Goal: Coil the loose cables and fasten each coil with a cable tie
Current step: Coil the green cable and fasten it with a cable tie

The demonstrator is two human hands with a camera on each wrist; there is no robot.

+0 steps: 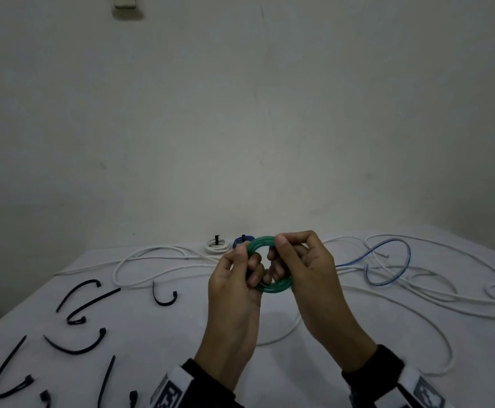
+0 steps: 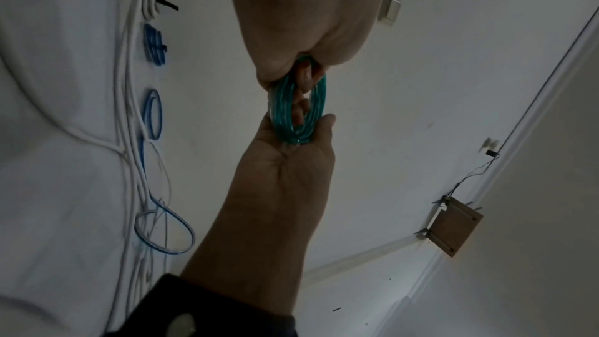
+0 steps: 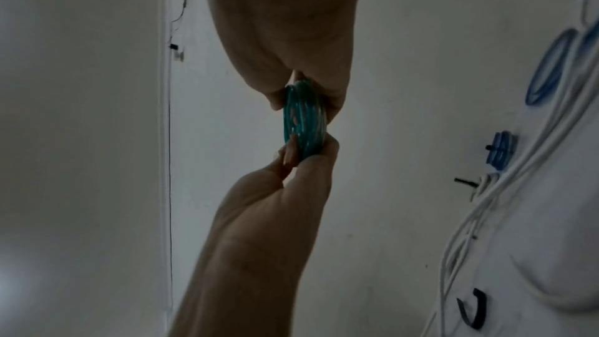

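Both hands hold the green coil (image 1: 270, 265) in the air above the middle of the surface (image 1: 181, 334), which is white. The left hand (image 1: 236, 290) pinches the coil's left side, thumb on top and fingers curled through the ring. The right hand (image 1: 305, 269) grips the right side, thumb over the upper rim and fingers wrapped round from behind. In the left wrist view the coil (image 2: 298, 109) shows as several turns stacked edge-on between the two hands.

Behind the hands, near the far edge by the wall (image 1: 240, 113), lie a tied white coil (image 1: 217, 245) and a tied blue coil (image 1: 242, 241), each with a black tie end sticking up. Loose white cable (image 1: 158, 257) runs across the far half of the surface and sprawls to the right edge; a loose blue cable (image 1: 387, 260) loops among it on the right.

Black ties (image 1: 75, 346) lie scattered, apart from one another, over the near left part, some close to the left and near edges. Bare cloth shows under the hands and forward of the wrists, crossed only by one white loop (image 1: 281, 334).
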